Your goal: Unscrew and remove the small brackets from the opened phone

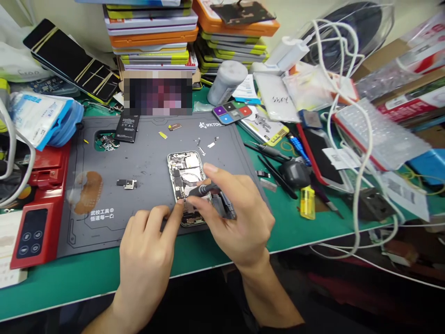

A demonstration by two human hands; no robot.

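Note:
An opened phone [186,174] lies on the grey work mat [142,157], its inner parts bare. My left hand [149,246] is at its lower left, the index fingertip pressed on the phone's edge and the other fingers curled; its thumb is hidden. In my right hand [239,213] is a dark screwdriver [205,189], gripped between thumb and fingers over the phone's lower half. Its tip is hard to make out. A small metal-and-black phone part [127,184] rests on the mat left of the phone. Tiny brackets [201,147] lie beyond it.
A black battery [128,127] lies at the mat's upper left. A red device [38,222] with a touch panel stands left. Tweezers [274,176], a yellow lighter-like piece [308,202] and white cables [361,153] are on the right. Stacked boxes [153,37] line the back.

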